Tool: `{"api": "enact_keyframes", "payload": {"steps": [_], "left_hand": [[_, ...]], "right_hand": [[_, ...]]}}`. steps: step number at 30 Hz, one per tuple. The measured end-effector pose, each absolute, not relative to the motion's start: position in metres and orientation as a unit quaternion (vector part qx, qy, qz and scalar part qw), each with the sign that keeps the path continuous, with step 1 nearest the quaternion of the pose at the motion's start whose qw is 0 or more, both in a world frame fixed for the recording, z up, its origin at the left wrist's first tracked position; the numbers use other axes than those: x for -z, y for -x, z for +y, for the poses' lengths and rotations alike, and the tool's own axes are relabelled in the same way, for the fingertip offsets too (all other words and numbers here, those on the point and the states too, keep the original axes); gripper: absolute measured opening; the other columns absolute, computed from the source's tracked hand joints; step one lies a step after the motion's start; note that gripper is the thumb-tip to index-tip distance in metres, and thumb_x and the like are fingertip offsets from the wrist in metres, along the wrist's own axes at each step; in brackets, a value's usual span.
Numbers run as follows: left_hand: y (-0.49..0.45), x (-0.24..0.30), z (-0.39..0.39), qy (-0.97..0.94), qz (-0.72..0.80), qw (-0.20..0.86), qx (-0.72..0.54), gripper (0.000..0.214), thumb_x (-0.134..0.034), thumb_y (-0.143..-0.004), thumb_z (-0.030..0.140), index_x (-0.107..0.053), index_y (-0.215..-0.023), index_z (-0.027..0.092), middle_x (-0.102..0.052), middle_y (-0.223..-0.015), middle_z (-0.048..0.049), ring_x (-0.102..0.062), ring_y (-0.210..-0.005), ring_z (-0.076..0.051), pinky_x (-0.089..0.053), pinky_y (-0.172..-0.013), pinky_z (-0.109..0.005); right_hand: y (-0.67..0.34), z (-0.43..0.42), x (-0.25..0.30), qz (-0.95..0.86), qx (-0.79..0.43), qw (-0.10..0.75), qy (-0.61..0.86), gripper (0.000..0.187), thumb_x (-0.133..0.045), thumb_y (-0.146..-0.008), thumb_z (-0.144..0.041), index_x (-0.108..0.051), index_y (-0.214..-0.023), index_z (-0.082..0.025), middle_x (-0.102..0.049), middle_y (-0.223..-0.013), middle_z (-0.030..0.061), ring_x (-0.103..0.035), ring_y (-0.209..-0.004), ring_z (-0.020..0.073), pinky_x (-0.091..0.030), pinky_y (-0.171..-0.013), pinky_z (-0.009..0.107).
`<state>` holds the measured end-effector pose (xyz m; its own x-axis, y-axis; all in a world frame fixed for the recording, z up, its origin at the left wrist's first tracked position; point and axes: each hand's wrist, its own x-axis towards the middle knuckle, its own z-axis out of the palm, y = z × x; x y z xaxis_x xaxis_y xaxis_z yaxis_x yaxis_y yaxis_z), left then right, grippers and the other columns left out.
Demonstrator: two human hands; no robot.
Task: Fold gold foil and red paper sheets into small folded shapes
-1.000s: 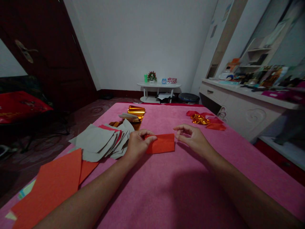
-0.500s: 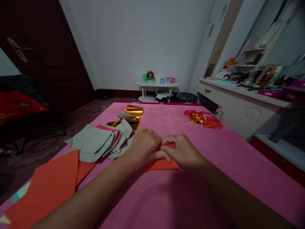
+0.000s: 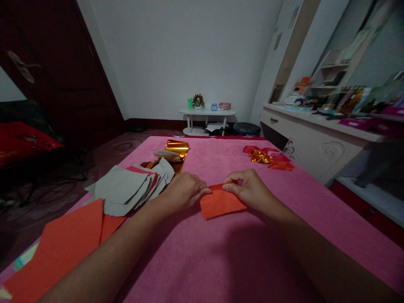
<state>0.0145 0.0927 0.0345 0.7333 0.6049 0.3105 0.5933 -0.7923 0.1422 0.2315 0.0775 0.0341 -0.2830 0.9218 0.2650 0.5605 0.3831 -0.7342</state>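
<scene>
A small piece of orange paper (image 3: 221,204) lies between my hands over the pink cloth (image 3: 189,261), its far edge folded over. My left hand (image 3: 186,189) pinches the paper's upper left corner with thumb and fingers. On the opposite side my right hand (image 3: 249,187) grips the upper edge, thumb on top and fingers curled behind. Left of my hands sits a stack of grey paper pieces (image 3: 121,185) with a red piece among them. Larger orange sheets (image 3: 66,240) lie nearer, beside my left forearm.
A roll of gold foil (image 3: 177,147) rests at the far left of the cloth. Crumpled gold foil (image 3: 261,157) and red and orange paper pieces (image 3: 280,165) lie at the far right. Beyond stand a small white table (image 3: 208,112) and a white dresser (image 3: 303,130).
My hands have moved apart. The left one shifted left and the right one slightly right, and more of the orange paper shows between them, slightly tilted.
</scene>
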Motion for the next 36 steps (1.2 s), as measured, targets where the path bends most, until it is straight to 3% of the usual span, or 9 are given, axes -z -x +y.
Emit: {"api": "enact_keyframes", "payload": {"steps": [6, 13, 21, 24, 27, 30, 32, 34, 36], "left_hand": [[-0.02, -0.028, 0.088, -0.887, 0.394, 0.038, -0.238, 0.042, -0.04, -0.093, 0.038, -0.052, -0.059, 0.016, -0.054, -0.058, -0.0005, -0.046, -0.054, -0.011, -0.029, -0.056, -0.024], [-0.035, -0.021, 0.072, -0.868, 0.385, 0.063, -0.309, 0.034, -0.041, -0.092, 0.029, -0.053, -0.064, 0.015, -0.055, -0.061, -0.0007, -0.048, -0.057, -0.011, -0.03, -0.057, -0.025], [-0.022, -0.024, 0.08, -0.831, 0.413, 0.068, -0.367, 0.04, -0.043, -0.09, 0.032, -0.041, -0.054, 0.016, -0.044, -0.053, 0.0017, -0.039, -0.05, -0.009, -0.025, -0.053, -0.025], [-0.019, -0.023, 0.085, -0.811, 0.429, 0.093, -0.386, 0.041, -0.044, -0.089, 0.031, -0.035, -0.053, 0.016, -0.038, -0.051, 0.0031, -0.036, -0.049, -0.008, -0.024, -0.052, -0.025], [-0.017, -0.014, 0.09, -0.78, 0.461, 0.127, -0.405, 0.042, -0.043, -0.09, 0.033, -0.03, -0.053, 0.017, -0.033, -0.05, 0.004, -0.033, -0.048, -0.008, -0.022, -0.051, -0.024], [-0.018, 0.0, 0.095, -0.763, 0.47, 0.172, -0.408, 0.042, -0.042, -0.089, 0.034, -0.028, -0.053, 0.017, -0.03, -0.05, 0.0045, -0.033, -0.048, -0.008, -0.023, -0.05, -0.024], [-0.021, 0.007, 0.098, -0.767, 0.462, 0.195, -0.4, 0.042, -0.042, -0.089, 0.034, -0.029, -0.053, 0.017, -0.032, -0.05, 0.0044, -0.033, -0.048, -0.008, -0.023, -0.05, -0.023], [-0.025, 0.012, 0.1, -0.775, 0.454, 0.198, -0.392, 0.042, -0.042, -0.089, 0.035, -0.031, -0.053, 0.017, -0.034, -0.05, 0.0042, -0.034, -0.049, -0.008, -0.023, -0.05, -0.023], [-0.027, 0.015, 0.102, -0.782, 0.449, 0.194, -0.387, 0.042, -0.042, -0.089, 0.035, -0.032, -0.053, 0.017, -0.036, -0.05, 0.004, -0.036, -0.049, -0.008, -0.024, -0.051, -0.023]], "right_hand": [[-0.235, 0.076, -0.041, -0.791, -0.179, 0.278, 0.515, 0.014, -0.058, -0.075, -0.019, -0.069, -0.067, -0.017, -0.064, -0.061, -0.0004, -0.052, -0.056, 0.0128, -0.034, -0.054, 0.024], [-0.206, 0.056, -0.053, -0.843, 0.0, 0.202, 0.498, 0.018, -0.056, -0.08, -0.018, -0.069, -0.067, -0.018, -0.067, -0.067, 0.0049, -0.056, -0.067, 0.0164, -0.036, -0.069, 0.029], [-0.231, 0.073, -0.043, -0.781, -0.208, 0.304, 0.505, 0.021, -0.055, -0.08, -0.026, -0.064, -0.063, -0.017, -0.062, -0.059, -0.0009, -0.053, -0.056, 0.0128, -0.032, -0.051, 0.024], [-0.239, 0.08, -0.04, -0.779, -0.215, 0.324, 0.492, 0.023, -0.055, -0.079, -0.029, -0.064, -0.063, -0.017, -0.062, -0.06, -0.0012, -0.053, -0.056, 0.0129, -0.033, -0.052, 0.024], [-0.26, 0.094, -0.039, -0.749, -0.113, 0.352, 0.55, 0.032, -0.053, -0.082, -0.035, -0.06, -0.057, -0.017, -0.058, -0.054, -0.0006, -0.051, -0.053, 0.0131, -0.034, -0.054, 0.025], [-0.302, 0.117, -0.038, -0.628, 0.055, 0.416, 0.655, 0.022, -0.054, -0.081, -0.033, -0.068, -0.074, -0.017, -0.067, -0.073, 0.0042, -0.058, -0.067, 0.0172, -0.037, -0.062, 0.028], [-0.334, 0.133, -0.038, -0.571, 0.141, 0.369, 0.72, 0.021, -0.055, -0.08, -0.03, -0.071, -0.086, -0.018, -0.068, -0.09, 0.0092, -0.058, -0.081, 0.0219, -0.037, -0.066, 0.031], [-0.36, 0.147, -0.037, -0.548, 0.186, 0.266, 0.771, 0.03, -0.054, -0.081, -0.034, -0.07, -0.102, -0.02, -0.065, -0.102, 0.0145, -0.054, -0.092, 0.0281, -0.036, -0.07, 0.036], [-0.377, 0.158, -0.035, -0.545, 0.185, 0.236, 0.783, 0.033, -0.057, -0.08, -0.035, -0.071, -0.102, -0.017, -0.063, -0.104, 0.0191, -0.052, -0.096, 0.0327, -0.034, -0.072, 0.041]]}}
